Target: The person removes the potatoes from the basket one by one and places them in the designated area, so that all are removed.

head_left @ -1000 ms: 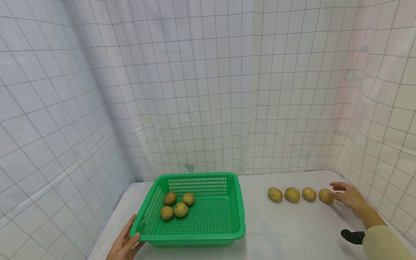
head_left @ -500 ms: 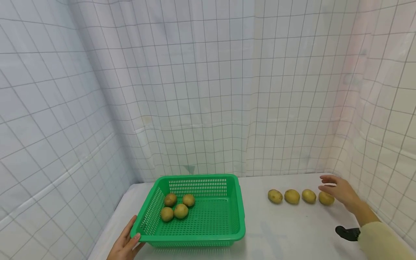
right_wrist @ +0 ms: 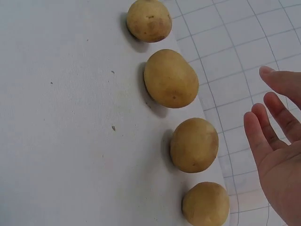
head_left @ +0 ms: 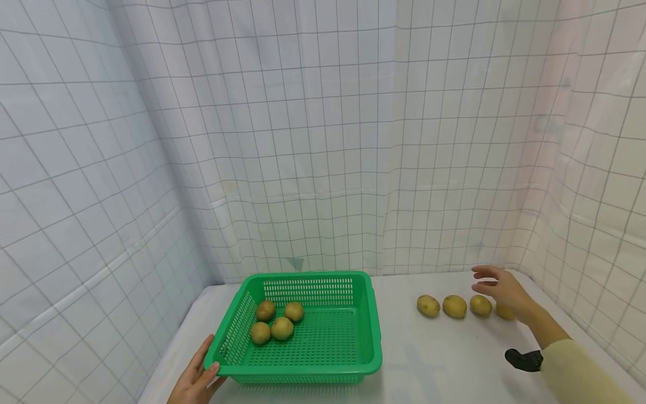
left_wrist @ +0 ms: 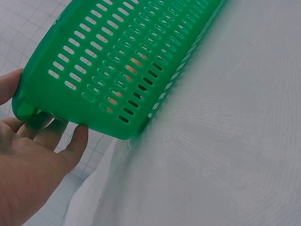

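A green plastic basket [head_left: 303, 369] stands on the left half of the table, with several potatoes [head_left: 282, 329] grouped at its left side. My left hand [head_left: 194, 379] grips the basket's near left corner; in the left wrist view the thumb is at the rim and the fingers [left_wrist: 75, 146] lie under it. On the right a row of potatoes [head_left: 455, 306] lies on the white tabletop. My right hand [head_left: 504, 289] hovers over the row's right end, fingers apart and holding nothing, partly hiding the rightmost potato [head_left: 506, 312]. The right wrist view shows the palm [right_wrist: 287, 174] beside the row.
White grid-patterned sheets [head_left: 323, 140] hang behind the table and along both sides. A black strap-like piece [head_left: 524, 360] sticks out at the right sleeve [head_left: 575, 373]. White tabletop [head_left: 429, 359] lies between the basket and my right arm.
My right hand has lifted off the rightmost potato and moved left above the row. That potato stays on the table. The left hand keeps its hold on the basket.
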`<state>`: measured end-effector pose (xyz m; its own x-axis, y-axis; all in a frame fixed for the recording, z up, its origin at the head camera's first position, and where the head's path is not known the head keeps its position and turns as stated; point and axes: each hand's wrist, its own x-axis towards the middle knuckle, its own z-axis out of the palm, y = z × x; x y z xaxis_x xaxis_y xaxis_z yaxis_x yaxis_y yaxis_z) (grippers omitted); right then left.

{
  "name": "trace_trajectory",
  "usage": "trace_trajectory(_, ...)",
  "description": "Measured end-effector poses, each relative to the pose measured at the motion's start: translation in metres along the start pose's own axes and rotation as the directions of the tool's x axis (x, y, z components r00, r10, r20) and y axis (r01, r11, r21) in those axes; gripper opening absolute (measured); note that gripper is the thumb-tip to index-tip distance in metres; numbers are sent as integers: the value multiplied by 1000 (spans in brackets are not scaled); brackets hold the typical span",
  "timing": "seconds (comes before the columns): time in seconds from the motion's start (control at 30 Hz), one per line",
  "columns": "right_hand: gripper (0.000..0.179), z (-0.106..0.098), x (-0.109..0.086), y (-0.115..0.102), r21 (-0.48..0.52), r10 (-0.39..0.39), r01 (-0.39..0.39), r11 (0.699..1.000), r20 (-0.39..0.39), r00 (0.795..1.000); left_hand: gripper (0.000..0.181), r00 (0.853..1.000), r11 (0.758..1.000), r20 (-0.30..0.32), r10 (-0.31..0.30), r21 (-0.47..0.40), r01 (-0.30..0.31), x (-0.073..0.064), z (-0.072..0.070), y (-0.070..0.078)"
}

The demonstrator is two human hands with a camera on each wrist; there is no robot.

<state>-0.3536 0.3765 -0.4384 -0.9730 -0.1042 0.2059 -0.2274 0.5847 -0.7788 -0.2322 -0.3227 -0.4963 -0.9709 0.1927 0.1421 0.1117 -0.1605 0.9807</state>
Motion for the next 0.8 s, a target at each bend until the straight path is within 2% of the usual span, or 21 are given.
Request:
trace_trajectory(0.3, 62, 10, 6, -11, 19, -28, 28, 999, 24, 999, 85, 999, 999, 39, 30, -21, -29, 1, 0, 1)
trace_trajectory(0.53, 61, 16, 8, -17, 54, -35, 32, 998, 47, 998, 86, 999, 999, 45, 29, -22, -28, 1, -1, 0)
trace_trajectory(0.8, 61, 26, 10, -22, 32, -29, 27, 999, 58, 998, 86, 999, 999, 46, 28, -21, -27, 1, -2, -1)
